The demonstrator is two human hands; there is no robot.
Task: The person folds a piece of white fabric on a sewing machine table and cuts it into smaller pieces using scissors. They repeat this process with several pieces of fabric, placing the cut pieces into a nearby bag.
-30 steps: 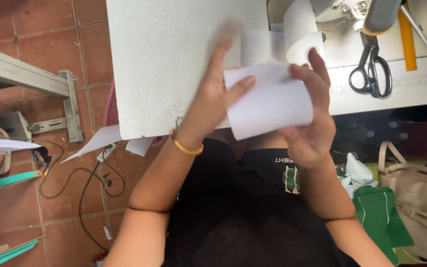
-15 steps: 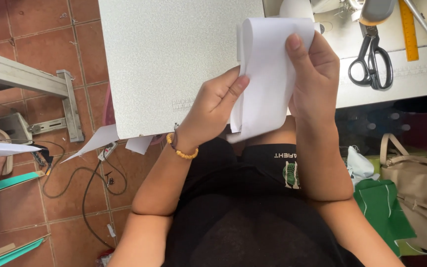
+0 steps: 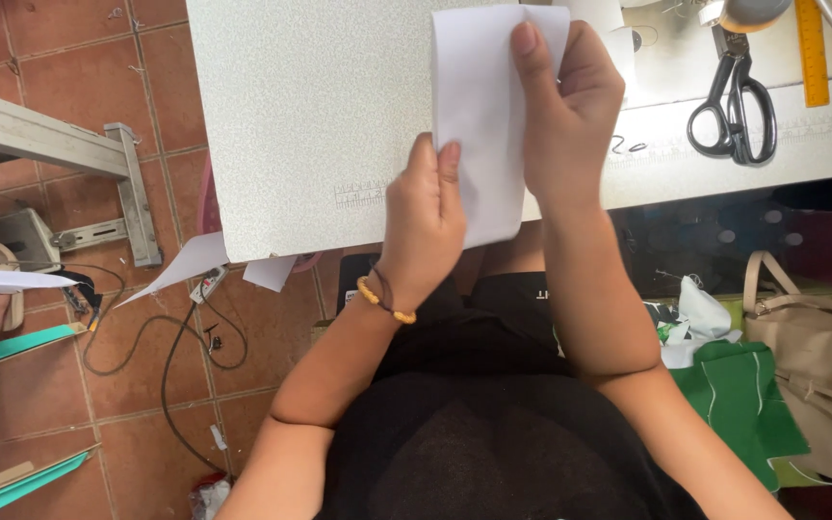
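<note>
Both hands grip a folded white fabric piece [image 3: 479,116] over the sewing table [image 3: 310,106]: left hand [image 3: 426,221] low, right hand [image 3: 565,106] high.

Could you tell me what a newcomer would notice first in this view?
Most striking is the white piece of fabric, held up over the speckled white table by both hands: the left hand grips its lower edge, the right hand its upper part. Next come the black scissors lying at the table's right end, beside a yellow ruler.
</note>
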